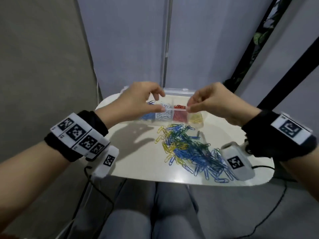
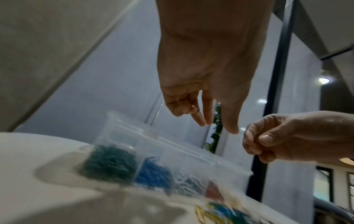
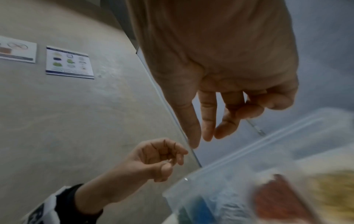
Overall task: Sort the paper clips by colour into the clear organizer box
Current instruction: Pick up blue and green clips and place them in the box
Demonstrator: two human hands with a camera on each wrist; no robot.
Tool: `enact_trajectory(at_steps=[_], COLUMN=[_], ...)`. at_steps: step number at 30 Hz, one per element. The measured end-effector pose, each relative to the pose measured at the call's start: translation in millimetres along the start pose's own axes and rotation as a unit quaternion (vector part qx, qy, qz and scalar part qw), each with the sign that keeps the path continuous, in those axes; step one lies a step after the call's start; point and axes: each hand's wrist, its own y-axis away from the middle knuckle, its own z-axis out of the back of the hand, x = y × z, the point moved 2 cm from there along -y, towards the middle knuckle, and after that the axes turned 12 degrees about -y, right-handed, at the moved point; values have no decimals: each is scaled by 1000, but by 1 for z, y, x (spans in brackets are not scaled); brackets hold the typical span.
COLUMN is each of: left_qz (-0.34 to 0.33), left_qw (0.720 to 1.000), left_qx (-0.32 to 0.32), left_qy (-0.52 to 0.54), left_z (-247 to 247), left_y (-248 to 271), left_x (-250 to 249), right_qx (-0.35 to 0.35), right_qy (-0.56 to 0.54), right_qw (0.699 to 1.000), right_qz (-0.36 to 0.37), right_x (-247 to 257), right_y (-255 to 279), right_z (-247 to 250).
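both hands hover above the clear organizer box [image 1: 174, 91] at the far edge of the white table [image 1: 138, 163]: the left hand [image 1: 138, 102] and the right hand [image 1: 215, 102] have thumb and forefinger drawn together, though i cannot tell if either pinches anything. green, blue, white, red and yellow clips sit sorted in its compartments. nearer, the loose pile of paper clips [image 1: 188, 149] lies on the table.
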Motion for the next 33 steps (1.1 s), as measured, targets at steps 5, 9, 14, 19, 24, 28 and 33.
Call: enact_trajectory(at_steps=[5, 9, 14, 19, 24, 28, 33], left_qz=[-102, -135, -159, -146, -110, -55, 29], left_qw=[986, 965, 946, 951, 963, 973, 970], left_qx=[123, 210, 257, 249, 235, 226, 218], left_qy=[-38, -77, -120, -112, -78, -2, 106], left_z=[-45, -68, -79, -81, -80, -69, -57], left_y=[-4, -5, -4, -9, -12, -14, -16], left_x=[-38, -47, -55, -57, -53, -49, -41], right_qx=[41, 72, 102, 130, 152, 161, 150], right_qy=[107, 175, 211, 176, 167, 157, 148], right_qw=[990, 976, 964, 969, 967, 966, 971], right_qz=[-82, -111, -127, -119, -119, -127, -109], right_x=[-44, -61, -73, -76, -75, -76, -78], right_y=[27, 40, 44, 42, 38, 36, 33], right_z=[28, 35, 30, 18, 14, 16, 16])
